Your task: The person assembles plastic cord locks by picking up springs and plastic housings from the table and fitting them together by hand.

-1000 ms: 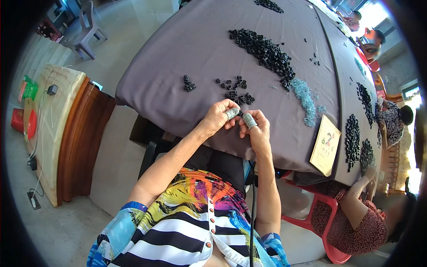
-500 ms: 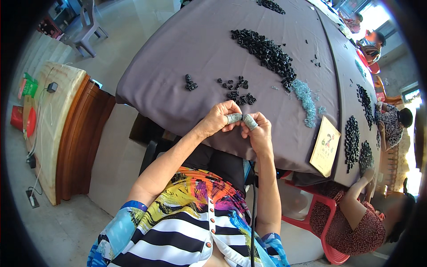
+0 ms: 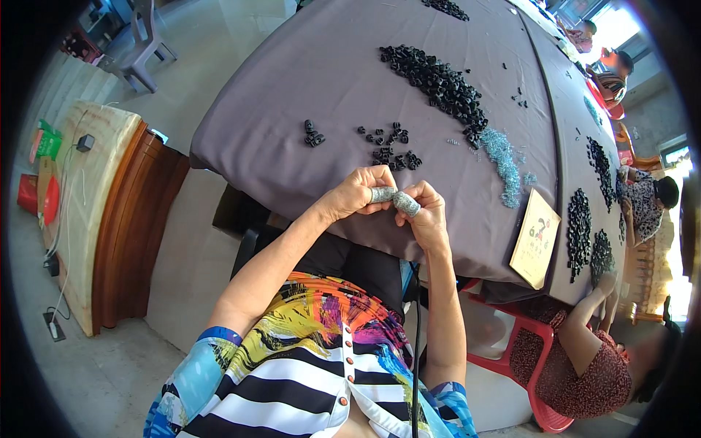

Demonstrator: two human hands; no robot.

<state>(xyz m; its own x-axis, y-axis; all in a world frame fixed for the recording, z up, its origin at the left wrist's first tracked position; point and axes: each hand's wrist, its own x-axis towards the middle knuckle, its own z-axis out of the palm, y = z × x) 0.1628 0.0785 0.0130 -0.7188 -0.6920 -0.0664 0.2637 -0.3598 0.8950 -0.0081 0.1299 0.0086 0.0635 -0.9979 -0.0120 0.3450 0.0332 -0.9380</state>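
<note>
My left hand (image 3: pixel 363 191) and my right hand (image 3: pixel 422 212) meet over the near edge of the cloth-covered table (image 3: pixel 307 186). Grey wrapping covers both thumbs, whose tips press close together. Fingers of each hand are closed in a pinch; whatever lies between them is too small or hidden to name. Just beyond the hands lie several small black plastic pieces (image 3: pixel 394 158), with a smaller black group (image 3: pixel 313 133) to the left. Farther off spreads a large heap of the same black pieces (image 3: pixel 438 84), and at its near end a pile of tiny clear-blue pieces (image 3: pixel 501 160).
A yellowish booklet (image 3: pixel 535 239) lies on the table to the right. Beyond it are more black piles (image 3: pixel 579 232). A person in a dark red patterned top (image 3: pixel 577 365) sits on a red chair (image 3: pixel 511 343) at right. A wooden cabinet (image 3: pixel 131 233) stands left.
Both hands have shifted very slightly, and the right thumb has tilted against the left one. The pieces on the table look the same.
</note>
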